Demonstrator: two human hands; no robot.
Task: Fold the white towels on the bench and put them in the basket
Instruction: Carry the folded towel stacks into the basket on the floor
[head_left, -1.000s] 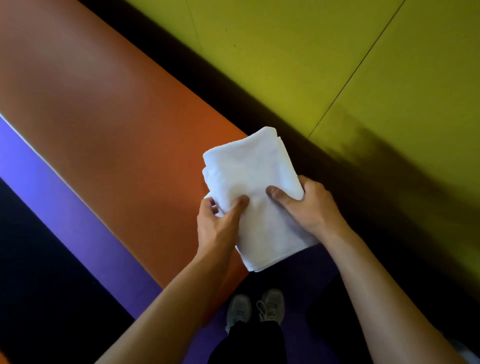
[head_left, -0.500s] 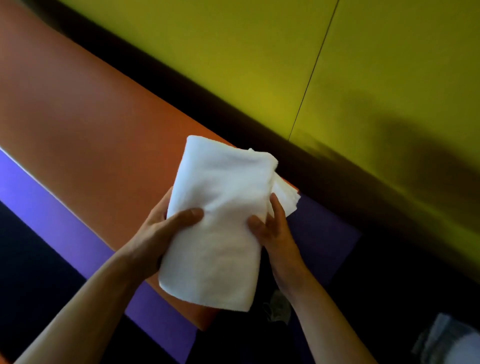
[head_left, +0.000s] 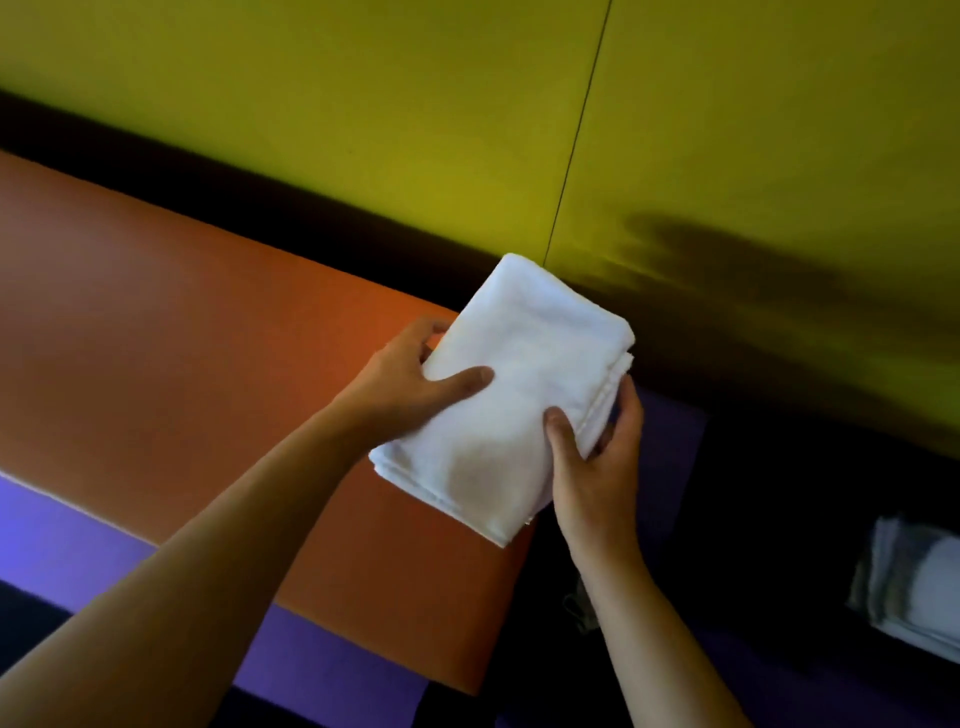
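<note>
A folded white towel (head_left: 519, 395) is held in the air over the right end of the orange bench (head_left: 182, 353). My left hand (head_left: 415, 379) grips its left edge, thumb on top and fingers underneath. My right hand (head_left: 597, 462) grips its lower right edge, thumb on top and fingers curled round the stacked layers. At the far right, low in the dark, a stack of folded white towels (head_left: 919, 587) lies in what may be the basket; its rim is too dark to make out.
A yellow-green wall (head_left: 363, 130) with a vertical seam runs behind the bench, with a dark gap between them. A purple floor strip (head_left: 322, 665) runs along the bench's near side. A grey shoe (head_left: 582, 608) shows below my right wrist.
The towel has moved right, from over the bench middle to its right end, still held by both hands. The view has swung right, and the towel stack at the far right now shows more fully.
</note>
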